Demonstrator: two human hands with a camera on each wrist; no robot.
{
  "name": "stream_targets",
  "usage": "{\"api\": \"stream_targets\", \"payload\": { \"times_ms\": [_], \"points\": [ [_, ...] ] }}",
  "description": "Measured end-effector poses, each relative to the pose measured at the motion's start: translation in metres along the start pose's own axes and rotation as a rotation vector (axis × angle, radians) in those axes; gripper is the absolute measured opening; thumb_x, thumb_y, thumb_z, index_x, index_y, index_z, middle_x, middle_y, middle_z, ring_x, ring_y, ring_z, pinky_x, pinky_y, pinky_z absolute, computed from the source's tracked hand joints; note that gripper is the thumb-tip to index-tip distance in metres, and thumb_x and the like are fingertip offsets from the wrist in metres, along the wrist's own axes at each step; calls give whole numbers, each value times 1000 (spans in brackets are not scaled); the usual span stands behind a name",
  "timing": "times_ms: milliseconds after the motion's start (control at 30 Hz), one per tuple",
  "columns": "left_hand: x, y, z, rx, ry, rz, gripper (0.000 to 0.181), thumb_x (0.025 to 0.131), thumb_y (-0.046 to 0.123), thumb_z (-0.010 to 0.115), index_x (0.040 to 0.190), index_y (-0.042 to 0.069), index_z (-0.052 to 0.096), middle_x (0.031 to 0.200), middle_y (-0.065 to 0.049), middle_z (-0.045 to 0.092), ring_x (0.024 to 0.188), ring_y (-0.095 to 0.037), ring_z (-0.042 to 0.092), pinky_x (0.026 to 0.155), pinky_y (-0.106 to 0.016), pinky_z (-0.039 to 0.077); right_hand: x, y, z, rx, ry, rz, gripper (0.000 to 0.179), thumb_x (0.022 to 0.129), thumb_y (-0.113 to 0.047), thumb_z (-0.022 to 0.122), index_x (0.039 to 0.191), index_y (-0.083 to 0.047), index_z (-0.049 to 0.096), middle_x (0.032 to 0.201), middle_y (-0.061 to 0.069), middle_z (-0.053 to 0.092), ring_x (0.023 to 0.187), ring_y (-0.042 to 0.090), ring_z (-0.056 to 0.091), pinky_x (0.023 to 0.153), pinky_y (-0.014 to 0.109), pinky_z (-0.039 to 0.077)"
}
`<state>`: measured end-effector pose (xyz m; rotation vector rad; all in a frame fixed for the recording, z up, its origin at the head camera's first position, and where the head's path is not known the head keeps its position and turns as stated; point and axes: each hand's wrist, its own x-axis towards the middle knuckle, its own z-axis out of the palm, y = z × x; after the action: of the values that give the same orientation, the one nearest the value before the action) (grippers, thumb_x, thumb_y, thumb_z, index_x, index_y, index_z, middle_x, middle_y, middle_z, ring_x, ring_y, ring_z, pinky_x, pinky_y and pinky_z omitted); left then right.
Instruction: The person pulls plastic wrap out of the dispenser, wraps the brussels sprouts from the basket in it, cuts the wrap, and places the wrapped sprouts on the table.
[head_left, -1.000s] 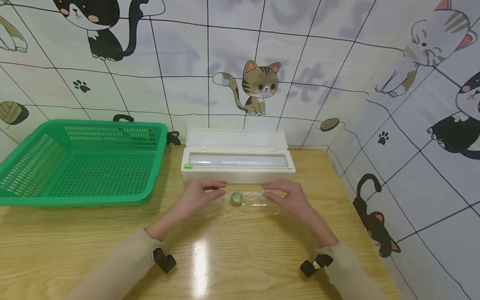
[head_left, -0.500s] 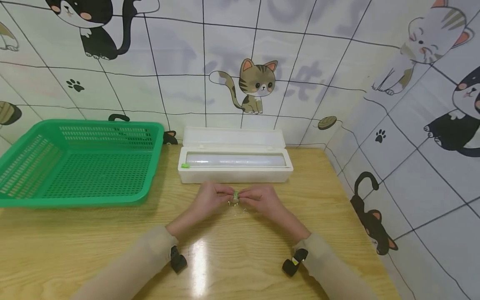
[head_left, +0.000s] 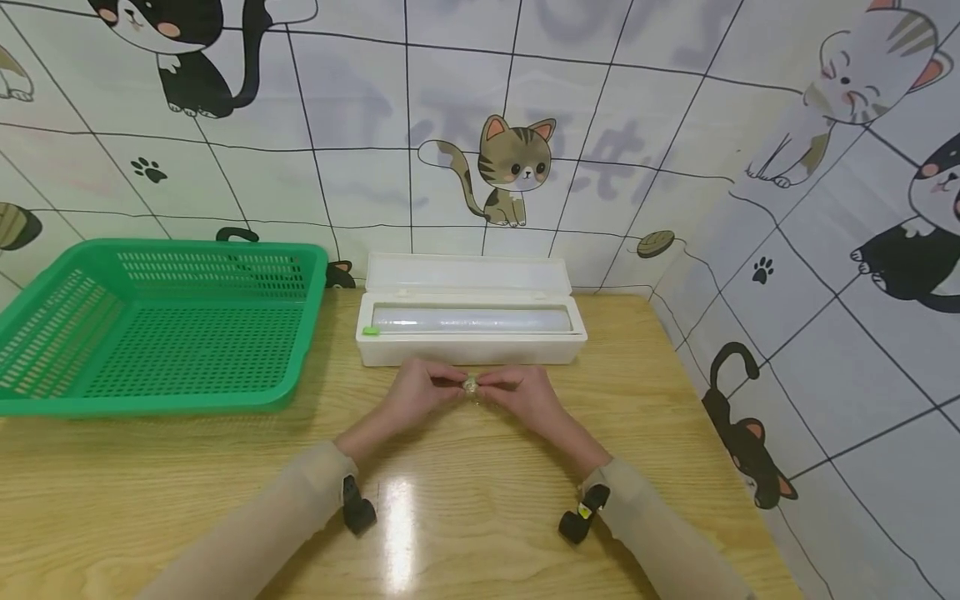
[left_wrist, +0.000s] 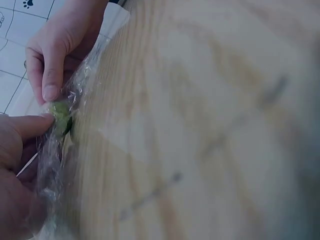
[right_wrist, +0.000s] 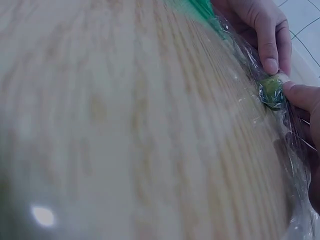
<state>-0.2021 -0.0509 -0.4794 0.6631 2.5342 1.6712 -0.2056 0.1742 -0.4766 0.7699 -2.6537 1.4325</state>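
Between my two hands, just in front of the white box, is a small round green thing [head_left: 470, 386]; its exact kind is unclear. Clear plastic wrap [left_wrist: 50, 165] covers it and runs bunched out to both sides. My left hand [head_left: 420, 392] pinches the wrap close against its left side. From the right, my right hand [head_left: 525, 396] does the same, thumb and fingertips near the green thing. Both wrist views show the green thing [right_wrist: 272, 92] through the shiny film, low over the wooden table. Fingers partly hide the film's ends.
Behind the hands stands a long white box [head_left: 472, 350], lid up, with a roll of plastic wrap [head_left: 472, 320] inside and a green slider at its left. A green plastic basket [head_left: 187, 400] sits at the left on the wooden table [head_left: 480, 517]. A cat-patterned wall covering rises behind and right.
Both hands have come inward from the ends of the flat wrap to the green thing, gathering the film beside it. Over the last half second they have barely moved.
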Motion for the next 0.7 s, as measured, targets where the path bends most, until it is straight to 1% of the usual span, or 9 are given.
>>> {"api": "stream_targets", "payload": {
  "times_ms": [133,267,367,500,600,700],
  "points": [
    [3,-5,-4,5,-32,-16,20,84,1,83,104,3,80,104,-9,77,101,-25,72,89,-35,57,1,4,3,-34,14,4,24,81,-12,88,104,-11,82,105,3,77,103,22,73,95,38,55],
    [6,-7,-7,10,-54,-59,19,85,4,82,104,4,81,102,-7,78,100,-22,71,89,-35,57,2,9,7,-102,28,-37,29,80,-13,89,108,-10,81,106,4,77,101,21,72,93,35,56],
    [7,-5,-9,1,-67,-93,19,86,7,83,105,4,80,102,-6,78,97,-17,70,86,-33,56,3,11,10,-130,51,-80,28,81,-13,88,108,-9,81,105,5,77,98,22,72,89,35,57],
    [8,-4,-11,19,-84,-92,26,83,10,86,107,2,80,101,-6,78,91,-14,66,80,-30,55,3,14,11,-135,76,-93,29,80,-12,88,108,-8,80,103,5,77,95,22,72,86,35,57],
    [10,-3,-10,29,-84,-81,29,82,9,87,108,0,79,103,-8,77,92,-16,66,82,-31,55,3,16,10,-147,80,-87,31,81,-14,88,110,-8,80,102,6,77,94,20,70,85,34,57],
    [10,-4,-9,25,-89,-80,25,84,6,84,107,0,79,104,-9,77,96,-18,69,86,-33,56,2,16,10,-152,68,-68,30,82,-17,87,111,-10,80,100,4,77,91,18,68,82,32,56]
  ]
}}
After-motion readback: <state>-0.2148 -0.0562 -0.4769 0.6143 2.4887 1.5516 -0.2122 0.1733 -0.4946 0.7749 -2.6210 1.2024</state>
